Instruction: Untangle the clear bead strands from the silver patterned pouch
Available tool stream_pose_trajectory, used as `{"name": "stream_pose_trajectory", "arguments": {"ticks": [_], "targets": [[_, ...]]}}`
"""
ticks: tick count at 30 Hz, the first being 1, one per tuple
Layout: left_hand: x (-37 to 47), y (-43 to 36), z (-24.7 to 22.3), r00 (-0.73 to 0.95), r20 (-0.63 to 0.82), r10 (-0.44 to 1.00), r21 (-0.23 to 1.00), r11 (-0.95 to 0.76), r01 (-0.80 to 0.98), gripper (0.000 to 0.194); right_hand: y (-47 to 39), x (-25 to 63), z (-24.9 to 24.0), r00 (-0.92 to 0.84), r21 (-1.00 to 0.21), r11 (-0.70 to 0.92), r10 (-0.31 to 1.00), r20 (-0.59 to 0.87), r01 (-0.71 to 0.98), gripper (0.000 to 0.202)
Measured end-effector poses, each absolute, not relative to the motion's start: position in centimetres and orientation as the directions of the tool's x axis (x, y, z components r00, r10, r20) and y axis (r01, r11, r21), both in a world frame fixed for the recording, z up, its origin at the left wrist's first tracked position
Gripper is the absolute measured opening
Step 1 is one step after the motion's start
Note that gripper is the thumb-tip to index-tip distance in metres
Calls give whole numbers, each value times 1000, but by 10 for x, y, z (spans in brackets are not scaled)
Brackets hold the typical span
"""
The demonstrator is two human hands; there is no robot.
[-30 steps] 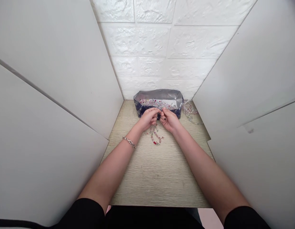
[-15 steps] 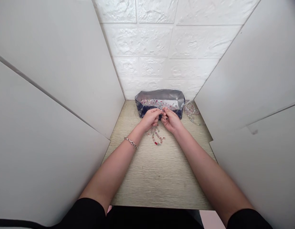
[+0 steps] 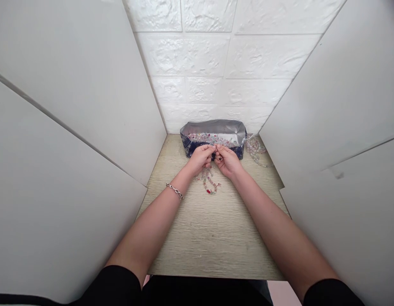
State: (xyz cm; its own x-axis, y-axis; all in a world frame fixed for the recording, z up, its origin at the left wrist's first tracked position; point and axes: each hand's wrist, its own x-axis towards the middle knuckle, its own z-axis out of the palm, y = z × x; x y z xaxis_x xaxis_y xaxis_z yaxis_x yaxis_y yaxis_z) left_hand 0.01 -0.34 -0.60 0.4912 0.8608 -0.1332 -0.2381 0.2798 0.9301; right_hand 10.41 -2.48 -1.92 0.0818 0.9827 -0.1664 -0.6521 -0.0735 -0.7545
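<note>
Two hands, left hand [image 3: 201, 160] and right hand [image 3: 228, 161], meet with fingers pinched, on what I can't tell, at the near side of the box [image 3: 188, 148] of beads [image 3: 203, 137]. Nearer, a beaded strand [image 3: 210, 187] lies on the surface [image 3: 216, 238]; a loose pinch could spill beads.

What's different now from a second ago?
Very little: the fingers of the right hand edged slightly leftward, toward the left hand. I can't see anything newly grasped or released. The dark container and the beaded strand stayed put.
</note>
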Motion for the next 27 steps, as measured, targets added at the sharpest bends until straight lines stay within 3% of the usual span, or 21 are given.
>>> {"name": "stream_pose_trajectory", "arguments": {"ticks": [27], "targets": [[-1,-3,-3,505,-158,849,906,328,-268,12,-25,105,-19,61,-726,-71,986,-154,-684,13]]}}
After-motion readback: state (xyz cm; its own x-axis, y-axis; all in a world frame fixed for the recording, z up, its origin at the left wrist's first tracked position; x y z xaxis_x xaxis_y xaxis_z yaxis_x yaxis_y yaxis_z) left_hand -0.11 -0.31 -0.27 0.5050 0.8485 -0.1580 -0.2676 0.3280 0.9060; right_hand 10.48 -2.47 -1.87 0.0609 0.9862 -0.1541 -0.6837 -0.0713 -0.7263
